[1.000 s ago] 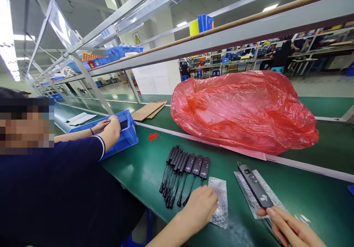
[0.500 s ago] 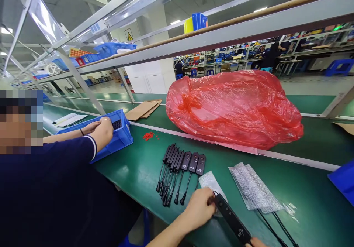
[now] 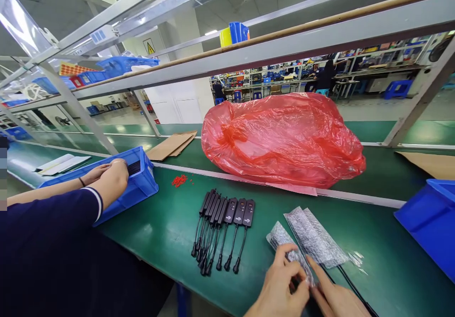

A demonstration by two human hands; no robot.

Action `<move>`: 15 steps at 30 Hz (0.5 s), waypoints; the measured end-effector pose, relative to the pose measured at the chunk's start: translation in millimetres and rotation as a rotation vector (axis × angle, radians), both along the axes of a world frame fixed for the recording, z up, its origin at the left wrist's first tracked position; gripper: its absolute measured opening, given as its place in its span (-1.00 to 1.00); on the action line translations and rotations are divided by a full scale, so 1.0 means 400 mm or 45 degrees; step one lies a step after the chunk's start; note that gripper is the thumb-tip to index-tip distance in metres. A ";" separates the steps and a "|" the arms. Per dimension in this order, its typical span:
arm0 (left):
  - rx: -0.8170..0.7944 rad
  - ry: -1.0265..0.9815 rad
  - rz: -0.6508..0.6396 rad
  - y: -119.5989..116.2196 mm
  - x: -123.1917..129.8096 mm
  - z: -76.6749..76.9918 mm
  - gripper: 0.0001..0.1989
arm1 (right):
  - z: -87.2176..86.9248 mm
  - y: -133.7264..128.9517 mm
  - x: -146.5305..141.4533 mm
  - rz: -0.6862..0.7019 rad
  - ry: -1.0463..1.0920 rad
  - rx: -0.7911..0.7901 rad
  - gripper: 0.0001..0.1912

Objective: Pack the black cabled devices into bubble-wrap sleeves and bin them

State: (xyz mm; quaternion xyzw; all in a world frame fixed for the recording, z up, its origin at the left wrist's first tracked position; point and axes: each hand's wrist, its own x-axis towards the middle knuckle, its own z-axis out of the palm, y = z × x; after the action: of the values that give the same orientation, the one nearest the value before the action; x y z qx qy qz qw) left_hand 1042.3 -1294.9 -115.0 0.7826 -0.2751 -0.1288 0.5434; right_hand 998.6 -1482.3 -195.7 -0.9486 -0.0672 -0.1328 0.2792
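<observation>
Near the front of the green bench, my left hand (image 3: 284, 284) pinches the lower part of a small bubble-wrap bag (image 3: 280, 235). My right hand (image 3: 336, 295) grips the same bag from the other side, its index finger lying along the edge. A dark object shows under my left fingers; most of it is hidden. Just right of this bag lie two filled bubble-wrap bags (image 3: 316, 236) with black cables (image 3: 350, 284) coming out. To the left, several black inline controllers (image 3: 230, 211) with short plugged cables lie in a row.
A large red plastic bag (image 3: 284, 139) lies behind. A co-worker's arms (image 3: 106, 179) reach into a blue bin (image 3: 142, 184) at left. Small red pieces (image 3: 179, 180) lie beside it. Another blue bin (image 3: 426, 227) stands right; cardboard sheets (image 3: 170, 146) lie farther back.
The black controller that was held out between my hands is now largely hidden at the bubble-wrap bag. Both hands have come together on that bag. The view has turned to the right.
</observation>
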 end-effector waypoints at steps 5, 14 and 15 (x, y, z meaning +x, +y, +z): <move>0.105 -0.287 0.186 0.024 0.081 0.024 -0.86 | 0.007 0.054 0.087 -0.219 -0.066 0.006 -0.74; 0.787 -0.420 0.704 0.054 0.324 0.026 -0.68 | 0.036 0.010 0.062 -0.289 0.064 0.200 -0.50; 0.776 -0.393 0.704 0.053 0.332 0.026 -0.71 | 0.049 -0.003 0.050 -0.274 0.046 0.186 -0.49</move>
State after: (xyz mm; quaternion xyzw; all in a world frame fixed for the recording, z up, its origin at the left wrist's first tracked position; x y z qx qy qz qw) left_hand 1175.2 -1273.5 -104.7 0.9614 -0.0828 0.0649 0.2543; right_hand 1018.7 -1483.7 -176.3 -0.9298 0.0499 -0.1493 0.3328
